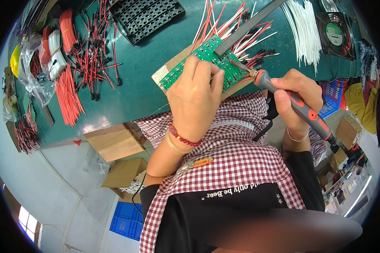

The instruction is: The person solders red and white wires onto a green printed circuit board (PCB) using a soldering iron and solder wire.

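A green circuit board (pixel 179 75) lies on a light brown board (pixel 159 76) at the near edge of the table. My left hand (pixel 195 93) rests over it, fingers bent and closed down; the fingertips partly hide the board, and what they grip does not show. My right hand (pixel 302 90) is closed round the grey and red handle of a soldering iron (pixel 302 107). The iron's tip slants left to the board's right part. A dark flat metal bar (pixel 249 27) lies across the board's top. Red and white wires (pixel 240 42) spread out behind the board.
Bundles of red wires (pixel 69 97) and white wires (pixel 57 59) lie at left beside a plastic bag (pixel 40 80). A black perforated tray (pixel 147 19) sits at the back. More white wires (pixel 302 33) and a black fan (pixel 335 33) are at right. Below stands a blue crate (pixel 126 221).
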`<state>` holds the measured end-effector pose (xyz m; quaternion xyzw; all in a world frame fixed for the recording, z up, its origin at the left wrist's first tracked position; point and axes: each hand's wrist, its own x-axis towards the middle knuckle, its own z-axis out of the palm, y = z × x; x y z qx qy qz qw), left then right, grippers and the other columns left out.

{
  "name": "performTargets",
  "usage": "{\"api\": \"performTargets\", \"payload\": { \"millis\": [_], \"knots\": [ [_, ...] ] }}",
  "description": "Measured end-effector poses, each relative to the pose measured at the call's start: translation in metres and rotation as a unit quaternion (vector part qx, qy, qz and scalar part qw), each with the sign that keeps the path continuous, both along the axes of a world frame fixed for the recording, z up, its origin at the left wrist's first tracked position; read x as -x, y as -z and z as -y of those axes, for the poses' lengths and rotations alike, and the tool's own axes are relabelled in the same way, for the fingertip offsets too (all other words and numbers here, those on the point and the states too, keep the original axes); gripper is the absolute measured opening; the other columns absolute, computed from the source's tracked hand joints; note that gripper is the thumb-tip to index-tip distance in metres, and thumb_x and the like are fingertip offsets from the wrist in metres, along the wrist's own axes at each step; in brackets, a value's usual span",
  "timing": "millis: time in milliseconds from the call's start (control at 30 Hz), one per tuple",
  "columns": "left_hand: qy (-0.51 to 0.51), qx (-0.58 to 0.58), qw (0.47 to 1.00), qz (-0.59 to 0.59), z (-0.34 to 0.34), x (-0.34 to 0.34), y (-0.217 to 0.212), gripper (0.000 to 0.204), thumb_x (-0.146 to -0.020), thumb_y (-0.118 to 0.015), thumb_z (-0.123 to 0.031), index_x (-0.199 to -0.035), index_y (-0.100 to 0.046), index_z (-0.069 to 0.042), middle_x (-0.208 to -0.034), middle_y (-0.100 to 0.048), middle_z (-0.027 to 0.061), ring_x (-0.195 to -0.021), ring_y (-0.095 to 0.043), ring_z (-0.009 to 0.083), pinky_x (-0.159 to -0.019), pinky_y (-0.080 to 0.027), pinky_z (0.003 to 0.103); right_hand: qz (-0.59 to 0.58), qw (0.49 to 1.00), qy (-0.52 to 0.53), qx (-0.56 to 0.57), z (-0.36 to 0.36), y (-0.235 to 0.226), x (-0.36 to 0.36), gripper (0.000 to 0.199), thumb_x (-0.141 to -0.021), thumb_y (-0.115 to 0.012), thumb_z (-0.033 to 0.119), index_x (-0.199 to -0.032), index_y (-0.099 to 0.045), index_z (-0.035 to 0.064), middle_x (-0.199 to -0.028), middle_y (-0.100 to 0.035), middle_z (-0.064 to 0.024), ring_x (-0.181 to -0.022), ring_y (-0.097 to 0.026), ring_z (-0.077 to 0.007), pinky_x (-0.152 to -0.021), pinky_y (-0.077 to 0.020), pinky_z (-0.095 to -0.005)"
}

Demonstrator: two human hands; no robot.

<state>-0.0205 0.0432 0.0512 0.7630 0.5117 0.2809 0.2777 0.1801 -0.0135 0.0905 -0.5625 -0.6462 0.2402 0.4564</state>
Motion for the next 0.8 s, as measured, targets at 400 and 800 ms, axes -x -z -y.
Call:
{"api": "performTargets", "payload": {
  "millis": [400,800],
  "knots": [
    [0.017,0.011,1.000,-0.005,0.002,-0.004,0.000,0.015,-0.076,-0.077,-0.003,-0.079,-0.062,-0.003,-0.076,-0.060,0.0064,-0.063,-0.063,0.0185,-0.055,-0.049,0.030,0.002,1.000,-0.003,0.012,0.000,-0.006,-0.003,0.017,-0.065,-0.064,0.000,-0.081,-0.068,-0.0024,-0.058,-0.055,-0.0090,-0.046,-0.051,-0.0176,-0.045,-0.0372,-0.0278],
    [0.016,-0.009,1.000,0.016,-0.004,0.013,0.001,0.009,-0.080,-0.071,0.002,-0.084,-0.064,-0.001,-0.080,-0.057,0.0070,-0.066,-0.060,0.0176,-0.058,-0.049,0.029,-0.051,0.998,0.014,-0.029,0.003,-0.001,-0.006,0.016,-0.071,-0.065,0.001,-0.086,-0.067,-0.0042,-0.061,-0.058,-0.0092,-0.050,-0.052,-0.0151,-0.046,-0.0379,-0.0258]
  ]
}}
